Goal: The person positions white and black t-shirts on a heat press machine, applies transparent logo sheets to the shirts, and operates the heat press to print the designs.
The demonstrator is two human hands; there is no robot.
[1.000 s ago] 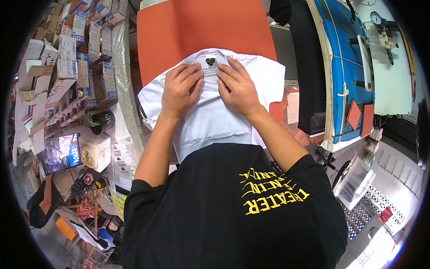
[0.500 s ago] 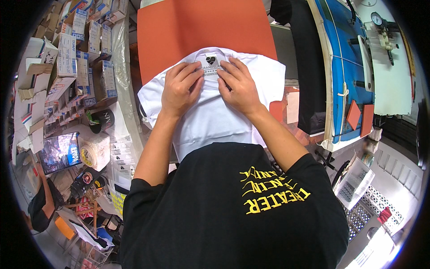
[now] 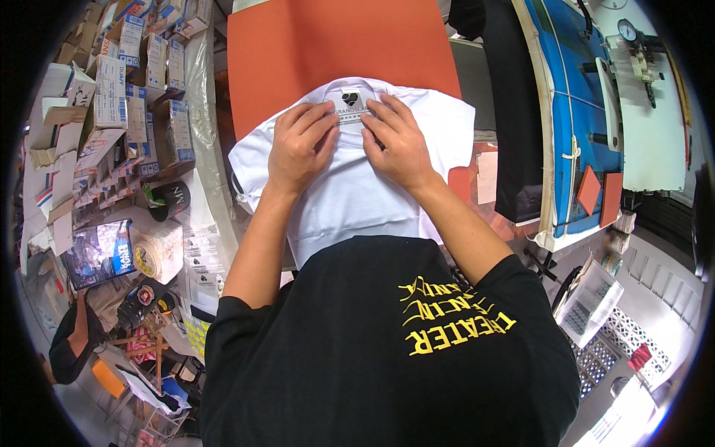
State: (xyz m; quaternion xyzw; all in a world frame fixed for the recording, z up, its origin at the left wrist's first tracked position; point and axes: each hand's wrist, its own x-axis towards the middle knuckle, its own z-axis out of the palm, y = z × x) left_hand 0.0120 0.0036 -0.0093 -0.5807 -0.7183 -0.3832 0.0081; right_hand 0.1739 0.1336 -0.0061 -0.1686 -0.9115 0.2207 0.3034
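A white T-shirt (image 3: 350, 201) lies spread out with its collar at the far end. On its neck area is a small, greyish, see-through transfer film (image 3: 349, 119) with a dark emblem and a line of print. My left hand (image 3: 304, 145) is at the film's left edge, fingers bent, thumb and fingertips close together on it. Mirroring it, my right hand (image 3: 397, 141) has its bent fingertips and thumb at the film's right edge. Both hands rest on the shirt. The film's side edges are partly hidden under my fingertips.
Orange-red pad (image 3: 342, 45) lies under the shirt. A blue machine (image 3: 573, 97) with a pressure gauge (image 3: 627, 30) stands at right, beside black cloth (image 3: 514, 119). Cartons (image 3: 112, 89), a screen (image 3: 98, 253), a tape roll (image 3: 147, 259) and a co-worker's arm (image 3: 78, 331) are at left.
My hands hold almost the same place; the film's emblem shows slightly differently under the light. At the far left, the co-worker's arm has shifted.
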